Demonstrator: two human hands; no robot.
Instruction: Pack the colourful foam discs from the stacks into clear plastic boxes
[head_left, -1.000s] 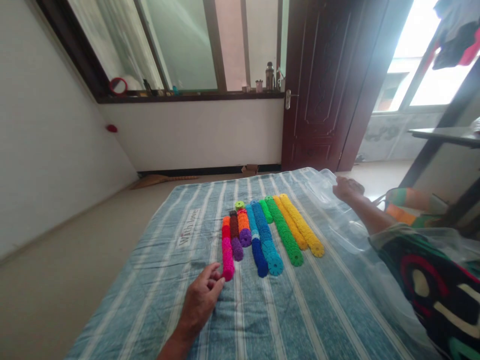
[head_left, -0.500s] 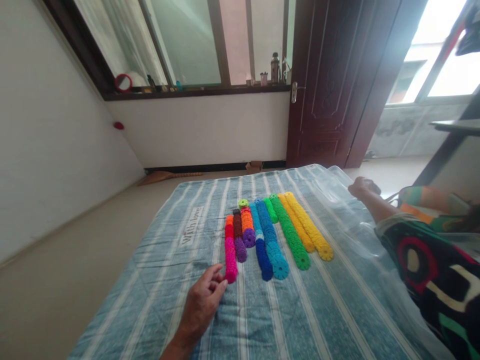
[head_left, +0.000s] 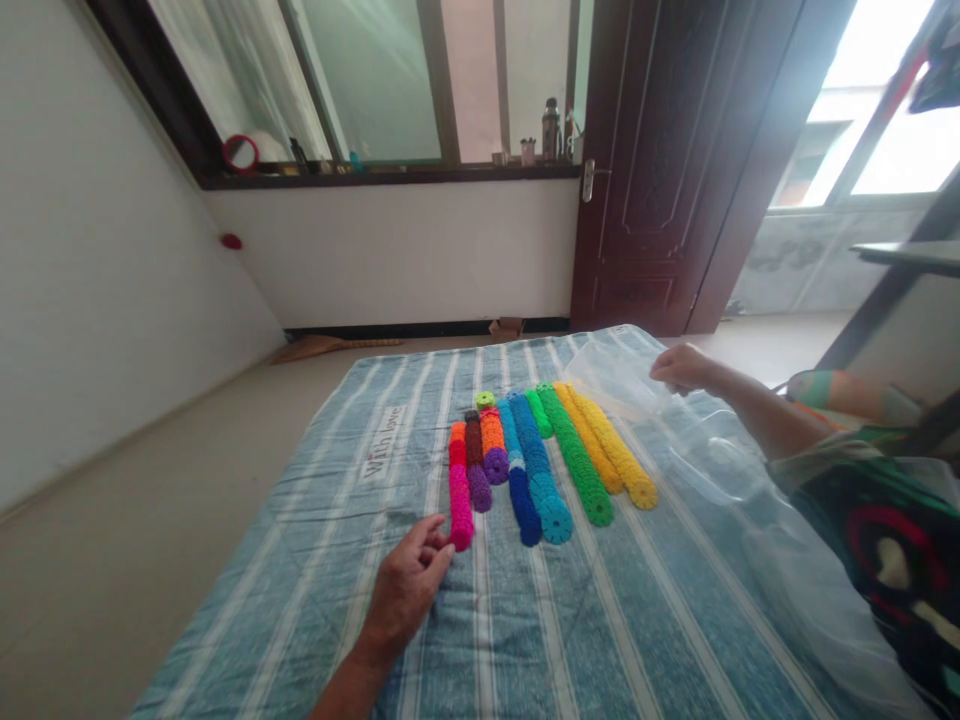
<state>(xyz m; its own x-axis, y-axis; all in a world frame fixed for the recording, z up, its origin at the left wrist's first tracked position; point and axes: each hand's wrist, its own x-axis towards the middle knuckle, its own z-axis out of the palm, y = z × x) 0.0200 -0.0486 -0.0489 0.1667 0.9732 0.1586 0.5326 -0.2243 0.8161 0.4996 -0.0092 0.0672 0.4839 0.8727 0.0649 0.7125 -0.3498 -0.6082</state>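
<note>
Pink-red stack (head_left: 459,490) lies leftmost among coloured stacks (head_left: 574,450) on striped cloth (head_left: 322,540), long axis running away from us, pink end (head_left: 462,535) nearest. Cloth print (head_left: 382,443), left of stacks, reads "With love". Stacks: ridged rods of notched discs. Our left hand (head_left: 409,575) loosely curled, fingertips at pink end; we cannot tell whether gripping. Our right hand (head_left: 684,370) closed on clear plastic piece (head_left: 606,378) near yellow stacks (head_left: 611,446).

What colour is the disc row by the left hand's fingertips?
Head view shows the disc row: pink at the near end, then red, then orange.
</note>
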